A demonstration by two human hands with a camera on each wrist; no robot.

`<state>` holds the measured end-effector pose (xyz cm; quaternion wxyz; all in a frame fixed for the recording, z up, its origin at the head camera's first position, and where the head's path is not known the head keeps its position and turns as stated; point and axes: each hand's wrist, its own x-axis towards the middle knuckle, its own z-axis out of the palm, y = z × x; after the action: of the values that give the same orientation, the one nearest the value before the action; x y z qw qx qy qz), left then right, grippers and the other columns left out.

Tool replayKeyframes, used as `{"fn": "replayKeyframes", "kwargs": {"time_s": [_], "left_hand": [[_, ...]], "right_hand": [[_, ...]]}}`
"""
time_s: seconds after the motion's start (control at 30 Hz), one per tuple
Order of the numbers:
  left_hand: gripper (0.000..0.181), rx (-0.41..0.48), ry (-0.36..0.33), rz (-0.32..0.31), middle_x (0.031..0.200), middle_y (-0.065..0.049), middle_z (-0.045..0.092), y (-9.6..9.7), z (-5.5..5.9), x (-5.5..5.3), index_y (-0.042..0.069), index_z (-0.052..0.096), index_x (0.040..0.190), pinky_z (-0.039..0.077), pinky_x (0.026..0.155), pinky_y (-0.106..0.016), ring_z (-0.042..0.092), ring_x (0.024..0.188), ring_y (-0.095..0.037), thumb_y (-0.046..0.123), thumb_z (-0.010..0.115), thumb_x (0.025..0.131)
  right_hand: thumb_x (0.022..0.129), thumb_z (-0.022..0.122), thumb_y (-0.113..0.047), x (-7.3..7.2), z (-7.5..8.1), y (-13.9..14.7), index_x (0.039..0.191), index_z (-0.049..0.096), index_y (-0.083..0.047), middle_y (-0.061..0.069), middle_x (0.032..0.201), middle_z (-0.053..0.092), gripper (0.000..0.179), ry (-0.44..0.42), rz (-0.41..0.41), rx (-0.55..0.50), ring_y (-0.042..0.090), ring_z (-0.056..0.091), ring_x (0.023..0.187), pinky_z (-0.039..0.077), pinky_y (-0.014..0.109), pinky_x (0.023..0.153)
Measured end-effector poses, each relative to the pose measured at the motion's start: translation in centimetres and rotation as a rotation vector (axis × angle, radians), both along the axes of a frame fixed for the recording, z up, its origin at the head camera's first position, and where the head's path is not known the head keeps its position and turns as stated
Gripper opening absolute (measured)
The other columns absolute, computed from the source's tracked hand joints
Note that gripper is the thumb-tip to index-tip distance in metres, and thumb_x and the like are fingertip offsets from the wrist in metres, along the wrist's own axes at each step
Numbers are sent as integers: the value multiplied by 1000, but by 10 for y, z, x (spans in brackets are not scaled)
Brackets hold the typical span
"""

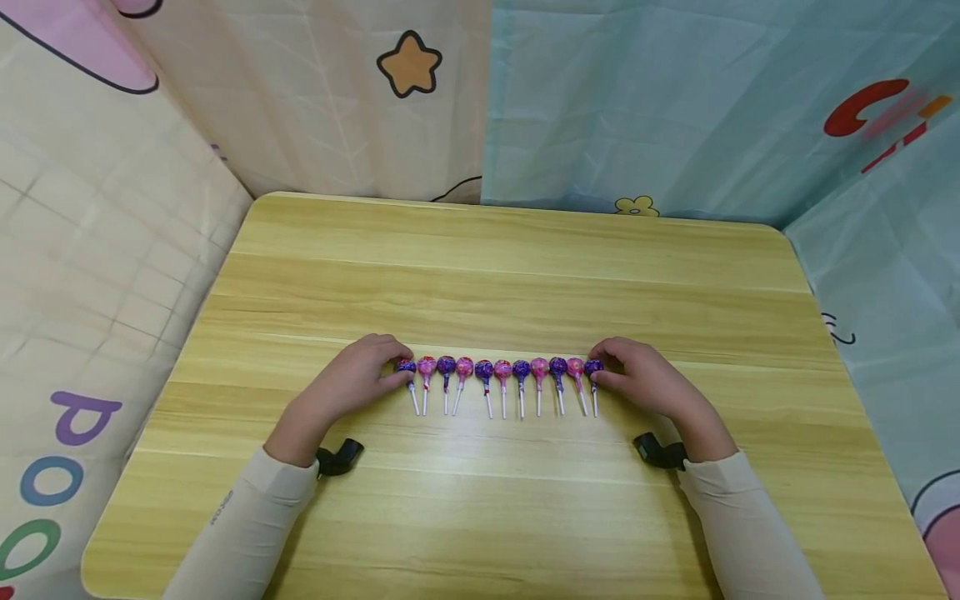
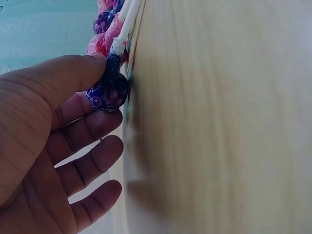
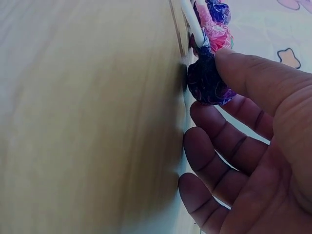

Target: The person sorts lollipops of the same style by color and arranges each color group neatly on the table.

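Note:
Several lollipops in purple and pink wrappers lie side by side in a row on the table, white sticks toward the person. With thumb and fingers my left hand [image 1: 361,374] pinches the purple lollipop [image 2: 108,92] at the row's left end. At the right end, my right hand [image 1: 643,377] pinches another purple lollipop [image 3: 207,82] in the same way. Each hand's other fingers are loosely curved beside the candy. Between the two hands, a pink lollipop [image 1: 502,370] sits near the middle of the row.
The wooden table [image 1: 480,500] has rounded corners. A beige curtain [image 1: 322,100] and a pale blue curtain [image 1: 675,100] hang behind its far edge. Black wrist cameras, one on the left wrist [image 1: 341,457] and one on the right wrist [image 1: 660,451], stick out over the tabletop.

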<state>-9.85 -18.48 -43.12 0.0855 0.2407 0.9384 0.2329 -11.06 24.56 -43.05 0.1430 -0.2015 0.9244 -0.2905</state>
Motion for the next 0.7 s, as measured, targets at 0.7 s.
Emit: {"fn": "replayKeyframes", "kwargs": {"time_s": [0.7], "left_hand": [[26, 22, -37, -3, 101, -4, 69, -6, 10, -7, 5, 72, 109, 50, 91, -46, 62, 96, -23, 23, 73, 91]], "right_hand": [[95, 67, -14, -1, 9, 6, 109, 66, -6, 5, 101, 66, 16, -13, -6, 24, 22, 58, 90, 49, 45, 82]]}}
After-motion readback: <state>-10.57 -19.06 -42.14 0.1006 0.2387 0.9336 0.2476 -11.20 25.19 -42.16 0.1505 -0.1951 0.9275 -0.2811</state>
